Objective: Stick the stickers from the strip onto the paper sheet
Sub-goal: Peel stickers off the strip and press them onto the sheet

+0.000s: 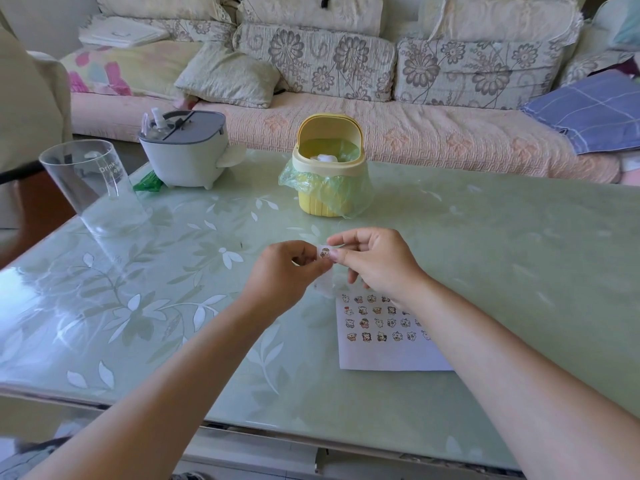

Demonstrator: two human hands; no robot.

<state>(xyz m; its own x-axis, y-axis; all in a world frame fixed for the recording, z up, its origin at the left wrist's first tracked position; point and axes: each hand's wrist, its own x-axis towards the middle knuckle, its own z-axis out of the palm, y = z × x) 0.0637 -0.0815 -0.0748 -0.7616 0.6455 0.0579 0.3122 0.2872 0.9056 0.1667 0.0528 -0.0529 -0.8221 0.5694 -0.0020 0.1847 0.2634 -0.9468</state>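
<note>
A small white sticker strip [325, 252] with a cartoon sticker on it is held above the table, pinched between both hands. My left hand [284, 271] grips its left side and my right hand [374, 261] grips its right side with thumb and forefinger. A clear tail of the strip [323, 284] hangs down below the fingers. The white paper sheet [388, 355] lies flat on the table below my right wrist, carrying several rows of small cartoon stickers [372, 322]. My right forearm hides the sheet's right part.
A yellow mini bin [330, 168] lined with a green bag stands behind the hands. A grey lidded container [185, 150] and a clear plastic cup [91, 185] stand at the table's far left. The green glass-topped table [519, 254] faces a sofa [346, 81].
</note>
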